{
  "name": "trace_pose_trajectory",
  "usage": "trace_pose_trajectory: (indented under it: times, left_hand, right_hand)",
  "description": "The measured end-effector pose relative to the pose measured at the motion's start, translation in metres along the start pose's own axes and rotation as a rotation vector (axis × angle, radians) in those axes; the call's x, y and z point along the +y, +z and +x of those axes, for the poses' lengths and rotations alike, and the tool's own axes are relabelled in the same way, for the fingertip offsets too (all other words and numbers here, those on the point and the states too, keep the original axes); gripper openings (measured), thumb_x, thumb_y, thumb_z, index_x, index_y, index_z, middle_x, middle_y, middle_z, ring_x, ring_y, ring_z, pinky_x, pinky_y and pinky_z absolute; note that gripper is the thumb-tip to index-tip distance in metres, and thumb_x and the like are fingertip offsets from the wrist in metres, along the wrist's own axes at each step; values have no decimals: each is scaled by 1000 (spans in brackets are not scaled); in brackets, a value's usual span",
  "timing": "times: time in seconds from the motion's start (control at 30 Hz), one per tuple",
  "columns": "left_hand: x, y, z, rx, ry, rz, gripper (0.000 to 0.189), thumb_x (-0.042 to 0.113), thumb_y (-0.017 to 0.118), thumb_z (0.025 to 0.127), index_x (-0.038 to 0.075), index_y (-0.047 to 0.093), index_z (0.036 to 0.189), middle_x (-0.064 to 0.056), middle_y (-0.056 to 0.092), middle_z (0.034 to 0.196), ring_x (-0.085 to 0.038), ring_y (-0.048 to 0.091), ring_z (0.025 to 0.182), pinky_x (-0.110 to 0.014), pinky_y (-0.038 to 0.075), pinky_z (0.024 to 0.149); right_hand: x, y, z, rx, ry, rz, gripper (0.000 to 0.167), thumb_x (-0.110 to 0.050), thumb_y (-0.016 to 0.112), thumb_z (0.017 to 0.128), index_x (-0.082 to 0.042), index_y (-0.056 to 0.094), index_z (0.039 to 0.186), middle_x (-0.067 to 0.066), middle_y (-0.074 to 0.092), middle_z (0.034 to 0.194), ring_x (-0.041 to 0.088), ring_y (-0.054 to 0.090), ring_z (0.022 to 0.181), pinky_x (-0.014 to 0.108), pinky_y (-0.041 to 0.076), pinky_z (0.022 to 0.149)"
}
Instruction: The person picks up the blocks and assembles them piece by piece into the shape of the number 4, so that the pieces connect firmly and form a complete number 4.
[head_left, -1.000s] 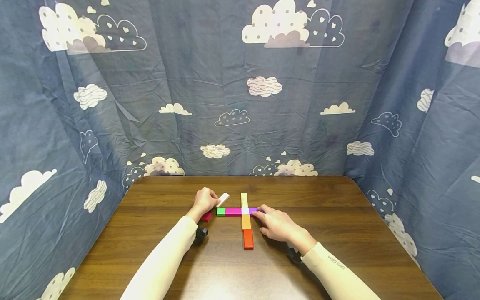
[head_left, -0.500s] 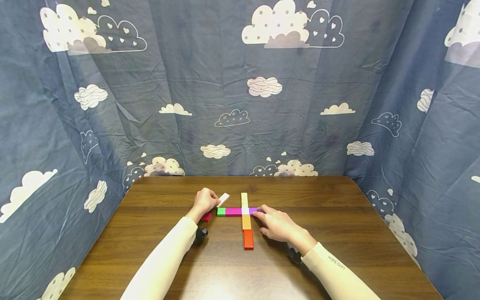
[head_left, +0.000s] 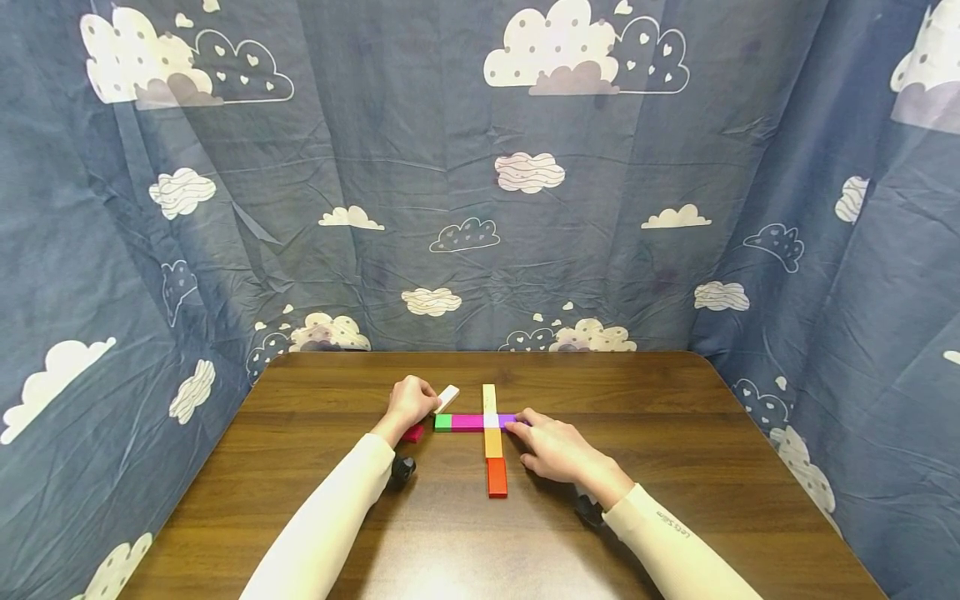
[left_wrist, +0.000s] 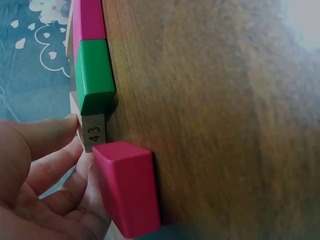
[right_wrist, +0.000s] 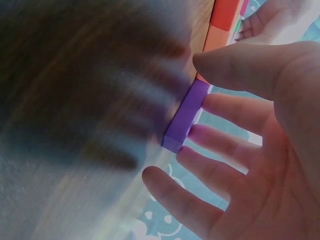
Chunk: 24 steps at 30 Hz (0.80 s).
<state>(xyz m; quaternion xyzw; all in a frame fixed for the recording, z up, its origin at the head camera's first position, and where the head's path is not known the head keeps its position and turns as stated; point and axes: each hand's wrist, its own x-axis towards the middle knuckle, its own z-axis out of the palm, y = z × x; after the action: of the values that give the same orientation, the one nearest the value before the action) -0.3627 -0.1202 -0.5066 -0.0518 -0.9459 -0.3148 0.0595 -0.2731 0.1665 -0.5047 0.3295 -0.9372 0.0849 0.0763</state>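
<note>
My left hand [head_left: 411, 402] pinches the near end of a pale wooden block [head_left: 447, 399], which lies slanted on the table. The left wrist view shows the number 43 on its end [left_wrist: 93, 134], with the thumb at one side and fingers at the other. A green block [left_wrist: 96, 75] is close beside it, and a pinkish-red block [left_wrist: 128, 187] lies by the palm. At the other end of the row, my right hand [head_left: 557, 448] touches a purple block [right_wrist: 187, 115] with its nearly straight fingertips. The right thumb [right_wrist: 230, 67] stays apart from that block.
Blocks form a cross on the brown table [head_left: 637, 500]: magenta [head_left: 467, 422] in the row, white [head_left: 491, 422] at the crossing, yellow [head_left: 490, 398] beyond, orange [head_left: 492, 443] and red [head_left: 497, 477] on the near side. A cloud-patterned curtain [head_left: 390, 167] hangs behind the table.
</note>
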Motion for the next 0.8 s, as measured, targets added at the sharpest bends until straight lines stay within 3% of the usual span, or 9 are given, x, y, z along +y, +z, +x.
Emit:
trace_pose_trajectory:
  times: [0.8]
  left_hand:
    - [-8,-11,5,-37,12,-51,6,19,80,80,14,78,77,0,71,81,-21,63,83,-36,48,75]
  right_hand:
    - [0,-1,2,-24,4,-11,53,-19,77,84,-11,63,135,11,57,130,30,66,102,49,55,81]
